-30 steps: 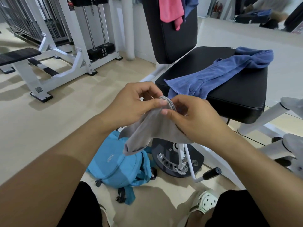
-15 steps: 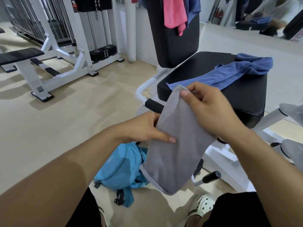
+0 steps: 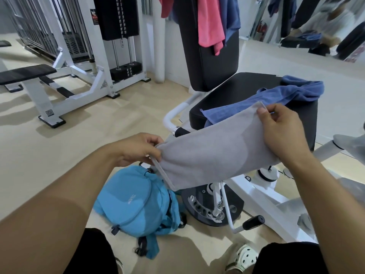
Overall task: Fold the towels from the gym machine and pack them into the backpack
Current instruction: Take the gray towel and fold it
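A grey towel (image 3: 213,151) hangs stretched between both hands in front of the gym machine. My left hand (image 3: 138,150) pinches its lower left corner, and my right hand (image 3: 280,129) pinches its upper right corner. Below it on the floor lies the light blue backpack (image 3: 136,202). A blue towel (image 3: 280,95) lies crumpled across the black seat (image 3: 233,89). A pink towel (image 3: 210,22) and a dark blue towel (image 3: 232,16) hang over the black backrest (image 3: 209,68).
The machine's white frame and black-tipped lever (image 3: 252,222) stand to the right of the backpack. A white bench (image 3: 25,74) and a weight stack (image 3: 116,16) stand at the left. My foot in a white shoe (image 3: 244,258) is at the bottom.
The bunched grey towel has been opened out. My hands moved apart, the right up to the right and the left to the lower left, stretching the towel flat between them.
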Motion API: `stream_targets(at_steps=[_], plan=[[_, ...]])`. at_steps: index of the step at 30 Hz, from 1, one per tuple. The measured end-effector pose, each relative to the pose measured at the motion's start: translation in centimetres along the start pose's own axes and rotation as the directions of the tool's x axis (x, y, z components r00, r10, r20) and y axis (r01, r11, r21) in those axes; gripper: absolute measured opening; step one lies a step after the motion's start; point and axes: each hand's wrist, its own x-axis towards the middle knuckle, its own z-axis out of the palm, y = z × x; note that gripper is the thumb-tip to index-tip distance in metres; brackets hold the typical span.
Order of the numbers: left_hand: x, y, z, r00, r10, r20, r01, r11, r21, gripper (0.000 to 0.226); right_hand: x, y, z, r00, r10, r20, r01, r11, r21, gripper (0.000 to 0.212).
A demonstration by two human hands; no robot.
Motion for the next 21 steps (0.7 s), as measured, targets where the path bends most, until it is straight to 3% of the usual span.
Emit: stream_targets(at_steps=[3, 7, 10, 15, 19, 21], plan=[[-0.3, 0.9, 0.3, 0.982, 0.095, -0.164, -0.127, 0.973, -0.193, 0.026, -0.9, -1.0, 0.3, 0.999, -0.04, -0.033, 0.04, 0.999, 0.013, 0.012], [-1.6, 3.4, 1.9, 0.929, 0.198, -0.313, -0.285, 0.922, -0.263, 0.025, -3.7, -3.5, 1.7, 0.991, -0.137, -0.008, 0.136, 0.983, 0.125, 0.009], [-2.9, 4.8, 3.2, 0.893, 0.316, -0.319, -0.382, 0.909, -0.168, 0.032, -6.0, -4.9, 3.2, 0.964, -0.233, 0.13, 0.211, 0.964, 0.163, 0.014], [-4.6, 5.5, 4.1, 0.821, 0.478, -0.312, -0.51, 0.86, -0.026, 0.045, -7.2, -5.0, 5.3, 0.884, -0.284, 0.371, 0.295, 0.955, 0.028, 0.04], [-4.7, 4.9, 3.6, 0.778, 0.53, -0.338, -0.549, 0.835, 0.047, 0.033, -6.7, -4.3, 5.6, 0.88, -0.292, 0.375, 0.321, 0.947, -0.015, 0.018], [-4.6, 4.4, 3.5, 0.697, 0.605, -0.385, -0.575, 0.792, 0.204, 0.025, -6.6, -4.3, 5.7, 0.892, -0.275, 0.36, 0.32, 0.945, -0.07, 0.015]])
